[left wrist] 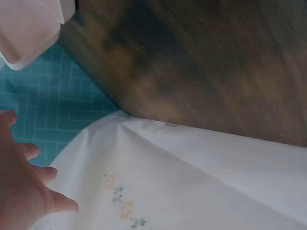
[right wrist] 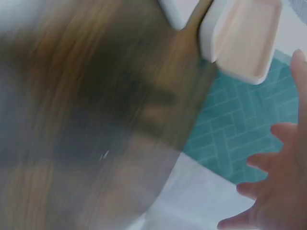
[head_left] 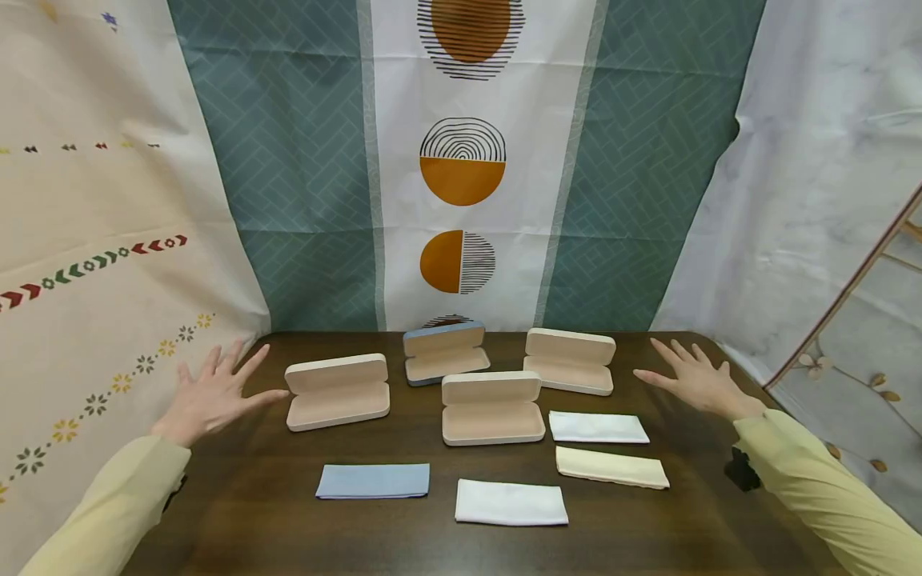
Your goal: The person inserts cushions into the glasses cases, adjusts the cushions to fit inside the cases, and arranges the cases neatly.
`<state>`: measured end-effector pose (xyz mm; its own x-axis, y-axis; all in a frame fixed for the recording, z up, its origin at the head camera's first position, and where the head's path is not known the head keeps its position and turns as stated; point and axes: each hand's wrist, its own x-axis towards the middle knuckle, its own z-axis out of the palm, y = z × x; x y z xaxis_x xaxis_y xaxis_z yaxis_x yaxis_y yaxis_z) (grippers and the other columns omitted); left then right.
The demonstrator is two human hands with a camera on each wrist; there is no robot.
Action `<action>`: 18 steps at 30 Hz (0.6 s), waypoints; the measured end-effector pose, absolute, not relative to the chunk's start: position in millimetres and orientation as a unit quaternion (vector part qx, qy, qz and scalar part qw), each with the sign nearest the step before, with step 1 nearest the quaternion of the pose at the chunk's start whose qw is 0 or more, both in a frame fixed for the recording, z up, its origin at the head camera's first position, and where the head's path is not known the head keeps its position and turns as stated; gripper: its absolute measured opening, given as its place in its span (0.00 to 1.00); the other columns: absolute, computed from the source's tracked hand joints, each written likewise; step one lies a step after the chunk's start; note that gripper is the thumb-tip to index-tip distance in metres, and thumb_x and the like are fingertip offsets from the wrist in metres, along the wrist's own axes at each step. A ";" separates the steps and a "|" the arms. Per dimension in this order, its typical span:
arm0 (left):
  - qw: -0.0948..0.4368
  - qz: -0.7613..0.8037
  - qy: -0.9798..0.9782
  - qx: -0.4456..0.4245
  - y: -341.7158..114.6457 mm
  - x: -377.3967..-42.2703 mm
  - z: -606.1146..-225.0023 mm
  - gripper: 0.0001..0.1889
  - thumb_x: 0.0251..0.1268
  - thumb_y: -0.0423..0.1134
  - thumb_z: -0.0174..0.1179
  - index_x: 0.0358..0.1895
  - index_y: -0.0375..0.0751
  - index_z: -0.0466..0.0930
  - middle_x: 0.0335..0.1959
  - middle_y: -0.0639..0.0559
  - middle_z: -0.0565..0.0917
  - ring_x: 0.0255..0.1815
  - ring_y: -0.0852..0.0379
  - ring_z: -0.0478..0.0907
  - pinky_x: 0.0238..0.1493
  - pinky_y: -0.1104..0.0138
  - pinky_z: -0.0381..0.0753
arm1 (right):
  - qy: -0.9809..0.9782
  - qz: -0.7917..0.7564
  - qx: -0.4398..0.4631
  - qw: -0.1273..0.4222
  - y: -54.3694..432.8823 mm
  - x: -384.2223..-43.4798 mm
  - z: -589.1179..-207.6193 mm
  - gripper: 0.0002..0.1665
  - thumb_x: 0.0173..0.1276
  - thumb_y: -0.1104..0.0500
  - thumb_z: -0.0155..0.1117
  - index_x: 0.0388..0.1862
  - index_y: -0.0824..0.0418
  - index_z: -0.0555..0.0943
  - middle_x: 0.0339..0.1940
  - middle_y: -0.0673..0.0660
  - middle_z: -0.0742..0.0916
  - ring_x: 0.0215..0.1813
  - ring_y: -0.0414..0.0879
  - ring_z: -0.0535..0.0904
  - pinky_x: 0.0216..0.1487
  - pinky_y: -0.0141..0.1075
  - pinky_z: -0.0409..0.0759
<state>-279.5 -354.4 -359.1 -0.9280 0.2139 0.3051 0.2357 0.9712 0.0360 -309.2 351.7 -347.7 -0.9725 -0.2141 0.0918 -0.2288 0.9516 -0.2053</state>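
Note:
My left hand [head_left: 216,396] is held out with spread fingers, its thumb close to a cream glasses case [head_left: 338,402] that stands open. On the other side, my right hand [head_left: 699,382] also has its fingers spread and holds nothing; nearest to it is another open cream glasses case [head_left: 569,372]. Between these stand a blue-edged glasses case [head_left: 446,366] at the back and a whitish one [head_left: 493,422] in front, both with raised lids. Folded cloths lie nearer: a blue cloth [head_left: 373,482], a white cloth [head_left: 511,504], a pale yellow cloth [head_left: 612,468] and a second white cloth [head_left: 599,428].
Everything lies on a dark brown wooden table [head_left: 252,512]. A patterned teal and white curtain [head_left: 310,200] hangs behind its far edge. Light cloth drapes [head_left: 108,208] close off the left, and a marbled white drape [head_left: 821,200] hangs at the right.

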 end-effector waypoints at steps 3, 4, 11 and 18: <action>0.154 -0.034 -0.980 -0.121 -348.7 -282.9 -351.8 0.46 0.54 0.68 0.49 0.72 0.53 0.42 0.69 0.34 0.44 0.64 0.28 0.38 0.45 0.31 0.24 | -0.985 0.127 0.115 0.034 342.2 -312.8 -341.1 0.50 0.62 0.30 0.44 0.72 0.58 0.45 0.67 0.73 0.52 0.63 0.75 0.40 0.43 0.74 0.34; 0.157 -0.031 -0.979 -0.124 -346.4 -284.2 -348.5 0.46 0.54 0.68 0.49 0.72 0.52 0.43 0.69 0.35 0.44 0.64 0.29 0.38 0.45 0.31 0.24 | -0.984 0.131 0.118 0.036 338.2 -314.1 -338.6 0.50 0.62 0.30 0.44 0.72 0.58 0.45 0.67 0.73 0.52 0.63 0.75 0.40 0.43 0.74 0.34; 0.170 -0.042 -0.973 -0.148 -330.4 -288.0 -325.2 0.45 0.56 0.67 0.49 0.72 0.50 0.44 0.68 0.33 0.45 0.64 0.29 0.39 0.48 0.31 0.33 | -0.972 0.164 0.156 0.062 307.6 -325.7 -321.5 0.48 0.64 0.33 0.46 0.72 0.60 0.47 0.68 0.71 0.54 0.65 0.71 0.44 0.51 0.69 0.41; 0.107 -0.133 -0.968 -0.183 -306.4 -286.2 -304.5 0.44 0.56 0.64 0.52 0.72 0.49 0.44 0.68 0.34 0.45 0.65 0.32 0.40 0.53 0.36 0.43 | -0.929 0.308 0.199 0.047 259.7 -328.7 -301.8 0.46 0.63 0.40 0.56 0.71 0.57 0.50 0.69 0.62 0.56 0.67 0.61 0.50 0.56 0.59 0.53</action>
<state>-286.2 -306.4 -304.5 -0.9097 0.3266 0.2566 0.3837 0.8973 0.2182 -328.7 259.7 -301.8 -0.9161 -0.3414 0.2104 -0.3995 0.7304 -0.5540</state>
